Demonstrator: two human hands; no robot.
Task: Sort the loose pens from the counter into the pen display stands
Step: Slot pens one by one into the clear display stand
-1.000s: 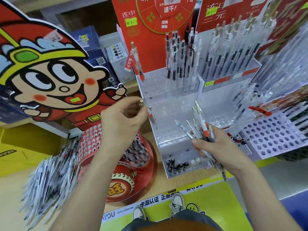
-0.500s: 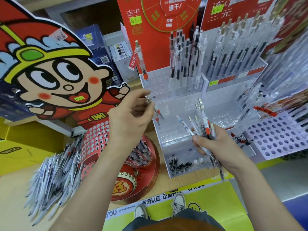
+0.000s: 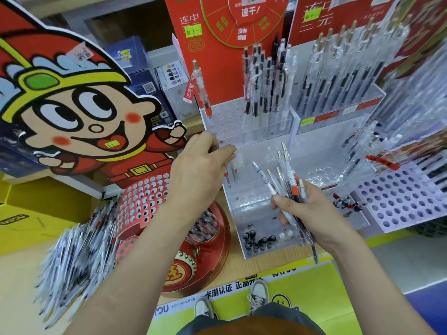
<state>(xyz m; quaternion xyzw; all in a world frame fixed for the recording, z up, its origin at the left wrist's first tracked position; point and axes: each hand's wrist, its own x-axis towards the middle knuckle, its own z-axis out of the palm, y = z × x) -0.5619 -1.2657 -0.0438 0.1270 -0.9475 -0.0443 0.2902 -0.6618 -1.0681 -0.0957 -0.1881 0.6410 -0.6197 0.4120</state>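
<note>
My left hand [image 3: 200, 165] pinches the tops of two clear pens with red grips [image 3: 231, 174], holding them tip-down over the middle tier of the clear acrylic pen stand [image 3: 256, 201]. My right hand [image 3: 312, 213] grips a bundle of several clear pens [image 3: 287, 182], fanned upward in front of the same stand. The stand's top tier holds several upright black-ink pens [image 3: 266, 85] and one red-grip pen [image 3: 202, 88] at its left. A large heap of loose pens [image 3: 77, 252] lies on the wooden counter at lower left.
A round red display stand with a perforated panel [image 3: 145, 204] sits left of the clear stand, below a cartoon cutout [image 3: 79, 112]. Another filled pen stand [image 3: 343, 76] stands at right, with a white perforated tray [image 3: 406, 197] beside it. Pen caps [image 3: 258, 238] lie in the clear stand's bottom tray.
My left hand moved up and to the right, carrying the red-grip pens over the stand's middle tier. My right hand with its bundle stayed nearly in place.
</note>
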